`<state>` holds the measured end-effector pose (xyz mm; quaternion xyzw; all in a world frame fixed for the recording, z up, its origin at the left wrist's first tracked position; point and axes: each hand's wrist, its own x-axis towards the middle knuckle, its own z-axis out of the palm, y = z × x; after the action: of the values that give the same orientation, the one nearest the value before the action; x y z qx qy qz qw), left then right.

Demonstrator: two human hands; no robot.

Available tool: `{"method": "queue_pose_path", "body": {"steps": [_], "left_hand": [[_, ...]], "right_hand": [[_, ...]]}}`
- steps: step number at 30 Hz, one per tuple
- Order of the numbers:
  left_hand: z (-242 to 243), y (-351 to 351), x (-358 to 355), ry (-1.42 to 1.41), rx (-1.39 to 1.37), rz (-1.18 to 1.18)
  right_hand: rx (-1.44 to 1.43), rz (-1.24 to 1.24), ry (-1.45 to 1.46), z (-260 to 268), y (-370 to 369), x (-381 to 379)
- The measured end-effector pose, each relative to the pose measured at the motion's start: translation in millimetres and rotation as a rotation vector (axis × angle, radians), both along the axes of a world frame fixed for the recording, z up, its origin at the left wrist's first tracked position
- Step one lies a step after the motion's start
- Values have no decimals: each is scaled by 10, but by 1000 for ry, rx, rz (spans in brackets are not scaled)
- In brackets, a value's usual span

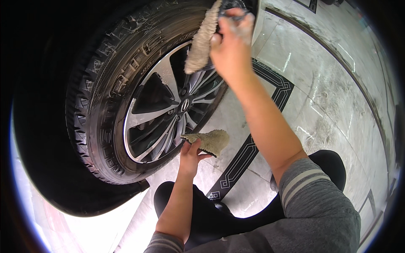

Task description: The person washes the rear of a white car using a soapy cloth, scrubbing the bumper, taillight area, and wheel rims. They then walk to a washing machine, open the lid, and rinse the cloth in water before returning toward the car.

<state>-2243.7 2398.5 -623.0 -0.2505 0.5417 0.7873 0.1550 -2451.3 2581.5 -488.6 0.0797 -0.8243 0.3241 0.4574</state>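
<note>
A car wheel fills the left half of the view, its black rubber tyre (112, 82) around a silver and black alloy rim (153, 116). My right hand (234, 34), slightly blurred, grips a fluffy beige pad (202, 41) with a dark backing, in front of the wheel's upper right part. Below the hub, near the rim's lower edge, my left hand (190, 155) holds a second beige fleecy pad (213, 141) with a thin dark backing between thumb and fingers. The tyre's sidewall has brownish, streaked patches at the top and raised lettering.
A black wheel arch (41, 126) surrounds the tyre at the left. Grey, marked floor tiles (332, 95) with a black patterned border strip (237, 167) lie to the right and below. My bent legs in black trousers (215, 218) are close to the wheel. A white body panel (258, 22) edges the top.
</note>
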Motion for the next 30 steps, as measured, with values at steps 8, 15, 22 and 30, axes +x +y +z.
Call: {"method": "queue_pose_path", "body": {"steps": [8,15,22,30], "left_hand": [[44,-54,37,-23,0,33],[1,-73,50,-46,-4,16],[24,-134,33,-38,-63,59],[-204,-356,43,-5,70,397]], "right_hand": [[-273,364,251,-164,-321,-74],[-300,116,452,-435,-537,-550],[-1192,-7,-274,-964,-2,-735],[-548,-93,114,-1216,-276,-612]]}}
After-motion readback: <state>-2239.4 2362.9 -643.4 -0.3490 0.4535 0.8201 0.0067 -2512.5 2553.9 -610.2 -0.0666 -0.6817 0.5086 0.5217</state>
